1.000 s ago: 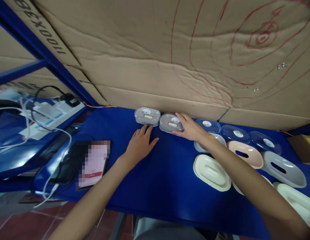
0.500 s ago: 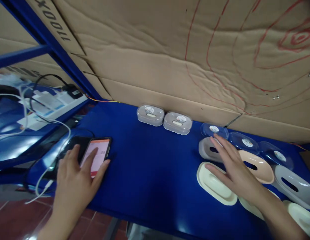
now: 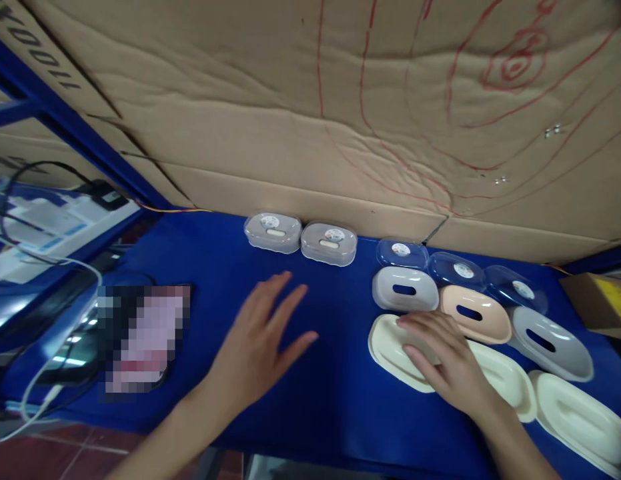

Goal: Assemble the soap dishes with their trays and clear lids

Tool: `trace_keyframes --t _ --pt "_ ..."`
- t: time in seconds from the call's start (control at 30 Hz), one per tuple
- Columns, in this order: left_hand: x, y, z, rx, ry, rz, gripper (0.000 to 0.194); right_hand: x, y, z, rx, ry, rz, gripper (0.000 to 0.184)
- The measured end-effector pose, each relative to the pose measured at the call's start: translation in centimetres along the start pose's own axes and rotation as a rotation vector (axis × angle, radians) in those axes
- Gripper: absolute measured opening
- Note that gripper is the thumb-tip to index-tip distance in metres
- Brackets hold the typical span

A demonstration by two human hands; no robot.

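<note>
My left hand [image 3: 264, 337] is over the blue tabletop with its fingers spread and nothing in them. My right hand [image 3: 447, 360] is over the leftmost cream oval tray [image 3: 387, 347], thumb apart from the fingers and covering the tray's right part. Whether its fingertips touch the tray I cannot tell. Two more cream trays, a middle one [image 3: 505, 380] and a right one [image 3: 580, 420], lie beside it. Behind them sit a grey slotted oval dish [image 3: 405, 277], a peach one [image 3: 483, 323] and another grey one [image 3: 560, 360]. Clear lids with round stickers [image 3: 403, 252] form the back row.
Two lidded grey boxes [image 3: 273, 241] stand against the cardboard wall [image 3: 230, 133]. At the left lie a blurred-out phone [image 3: 155, 327], white cables and a power strip [image 3: 65, 233]. A small cardboard box [image 3: 587, 300] stands at the right edge of the blue table [image 3: 315, 400].
My left hand has left the phone and moved right over the table. My right hand has come lower over the leftmost cream tray. The view has shifted right.
</note>
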State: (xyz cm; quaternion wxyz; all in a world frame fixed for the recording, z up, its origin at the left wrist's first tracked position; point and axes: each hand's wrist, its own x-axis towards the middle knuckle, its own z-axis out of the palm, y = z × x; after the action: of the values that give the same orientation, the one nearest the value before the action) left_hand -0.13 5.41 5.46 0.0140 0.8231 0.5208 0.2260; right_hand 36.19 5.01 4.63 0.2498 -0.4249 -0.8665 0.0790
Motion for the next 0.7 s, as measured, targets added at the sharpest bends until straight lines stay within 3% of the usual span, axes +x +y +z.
trace_keyframes --t 0.13,0.27,0.37,0.5,0.7 --pt "3.1 4.6 3.7 -0.205 -0.272 0.381 0.079 -0.1 0.3 0.5 0.012 0.015 0.004 0.031" --pt "4.1 6.3 6.3 -0.319 -0.409 0.621 0.071 0.2 1.5 0.0 -0.075 0.025 0.095 0.038" --pt "4.1 5.4 6.5 -0.285 -0.389 0.614 0.056 0.9 2.6 -0.4 -0.182 -0.056 0.182 0.055" --pt "3.9 3.0 5.2 -0.224 -0.368 0.525 0.048 1.9 4.1 -0.2 -0.216 -0.145 0.209 0.078" --pt "4.1 0.6 4.3 -0.259 -0.398 0.39 0.093 1.9 4.5 0.6 -0.268 -0.205 0.264 0.081"
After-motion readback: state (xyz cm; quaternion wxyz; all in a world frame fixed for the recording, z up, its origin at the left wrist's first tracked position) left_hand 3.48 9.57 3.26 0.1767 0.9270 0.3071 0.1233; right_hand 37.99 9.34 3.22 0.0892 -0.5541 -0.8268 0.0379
